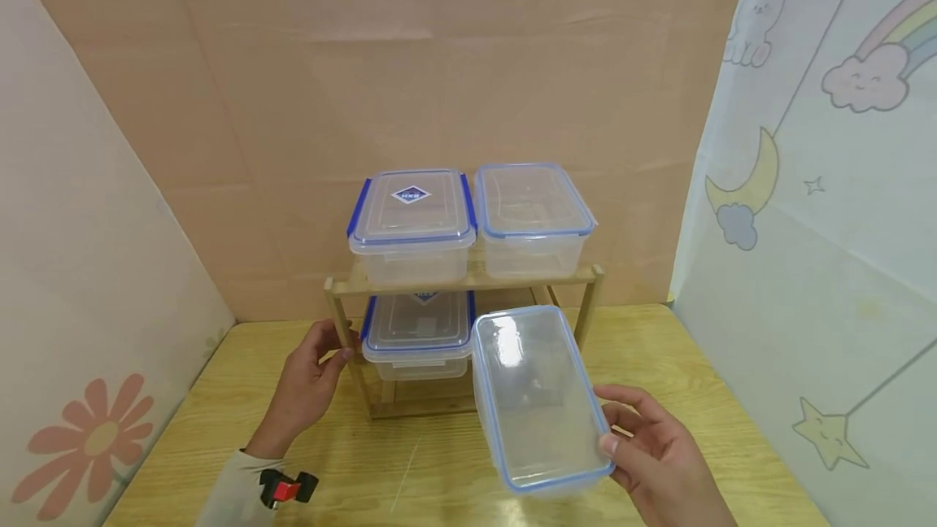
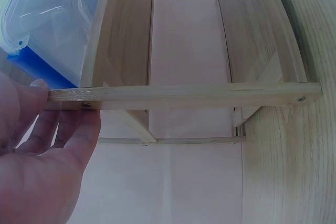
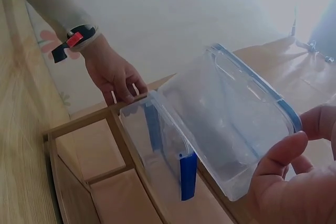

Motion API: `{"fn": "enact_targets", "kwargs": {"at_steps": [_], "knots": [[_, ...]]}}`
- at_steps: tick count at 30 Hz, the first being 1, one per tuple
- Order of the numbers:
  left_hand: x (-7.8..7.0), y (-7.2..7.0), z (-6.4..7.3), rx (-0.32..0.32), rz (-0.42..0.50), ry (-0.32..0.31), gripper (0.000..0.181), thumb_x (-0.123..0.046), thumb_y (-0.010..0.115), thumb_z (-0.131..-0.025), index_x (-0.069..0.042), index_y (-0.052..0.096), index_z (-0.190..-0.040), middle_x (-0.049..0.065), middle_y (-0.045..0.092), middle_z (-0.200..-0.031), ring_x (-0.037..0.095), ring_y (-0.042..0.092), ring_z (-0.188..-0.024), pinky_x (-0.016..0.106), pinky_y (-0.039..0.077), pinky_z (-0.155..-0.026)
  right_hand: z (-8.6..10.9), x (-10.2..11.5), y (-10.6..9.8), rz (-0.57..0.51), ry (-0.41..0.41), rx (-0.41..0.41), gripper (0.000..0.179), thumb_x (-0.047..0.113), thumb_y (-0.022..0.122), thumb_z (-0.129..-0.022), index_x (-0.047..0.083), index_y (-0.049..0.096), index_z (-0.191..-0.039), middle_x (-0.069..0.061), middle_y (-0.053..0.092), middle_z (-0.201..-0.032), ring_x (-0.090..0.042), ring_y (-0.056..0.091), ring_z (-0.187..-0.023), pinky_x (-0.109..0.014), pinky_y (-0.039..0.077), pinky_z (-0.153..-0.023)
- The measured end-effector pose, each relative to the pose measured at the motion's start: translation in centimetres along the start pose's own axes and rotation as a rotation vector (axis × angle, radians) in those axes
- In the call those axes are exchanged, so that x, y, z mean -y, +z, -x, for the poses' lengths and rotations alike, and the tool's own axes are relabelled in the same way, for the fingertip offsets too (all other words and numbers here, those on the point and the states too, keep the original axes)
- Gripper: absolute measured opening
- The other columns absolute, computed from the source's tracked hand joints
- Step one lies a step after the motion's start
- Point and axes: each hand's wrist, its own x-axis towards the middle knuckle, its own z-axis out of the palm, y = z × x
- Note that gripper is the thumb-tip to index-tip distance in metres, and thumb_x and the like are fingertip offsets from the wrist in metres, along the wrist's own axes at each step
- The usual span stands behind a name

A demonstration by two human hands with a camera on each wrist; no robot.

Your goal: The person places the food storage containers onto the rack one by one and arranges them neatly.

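My right hand [image 1: 659, 454] pinches the right edge of a clear plastic food container [image 1: 538, 397] with a light blue rim. It is tilted in front of the right half of a two-tier wooden rack [image 1: 410, 407]. In the right wrist view, thumb and fingers lie at the rim of that container [image 3: 226, 119]. My left hand [image 1: 311, 372] grips the left post of the rack; the left wrist view shows the thumb on one side of the wooden bar [image 2: 184, 95] and fingers on the other. Beside it, a container with dark blue clips [image 1: 420, 336] sits on the lower tier.
On the upper tier stand a lidded container with blue clips and a label [image 1: 413, 214] and, to its right, one with a light blue rim [image 1: 534, 218]. The rack stands on a wood-grain table [image 1: 644, 364] between decorated side walls, with a brown backdrop [image 1: 439, 63] behind.
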Motion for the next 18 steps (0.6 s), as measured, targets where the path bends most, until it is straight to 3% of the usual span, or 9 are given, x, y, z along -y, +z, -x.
{"fn": "enact_targets", "kwargs": {"at_steps": [7,11,18], "knots": [[0.0,0.0,0.0,-0.003,0.024,-0.008,0.034,-0.005,0.055,-0.101,-0.012,0.049,-0.133,0.002,0.064,-0.117,0.023,0.064,-0.112,0.022,0.056,-0.087,-1.0,0.3,-0.9,0.023,-0.032,-0.046,0.045,-0.009,0.040,-0.101,0.007,0.044,-0.142,0.002,0.060,-0.114,-0.006,0.065,-0.092,-0.020,0.056,-0.076],[0.0,0.0,0.0,0.000,0.020,-0.008,0.034,-0.006,0.055,-0.101,-0.011,0.048,-0.134,0.002,0.064,-0.117,0.021,0.064,-0.112,0.022,0.056,-0.087,-1.7,-0.1,-1.6,0.081,-0.009,-0.082,0.044,-0.006,0.045,-0.101,0.006,0.044,-0.144,0.003,0.059,-0.111,-0.006,0.060,-0.089,-0.018,0.053,-0.073],[0.2,0.0,0.0,0.003,0.026,0.005,0.035,-0.006,0.054,-0.101,-0.013,0.048,-0.134,0.003,0.064,-0.118,0.023,0.064,-0.112,0.023,0.057,-0.086,-3.2,-0.9,-2.1,0.147,0.048,-0.160,0.037,0.002,0.053,-0.100,0.008,0.054,-0.136,0.006,0.062,-0.106,-0.007,0.057,-0.082,-0.018,0.050,-0.071]]}}
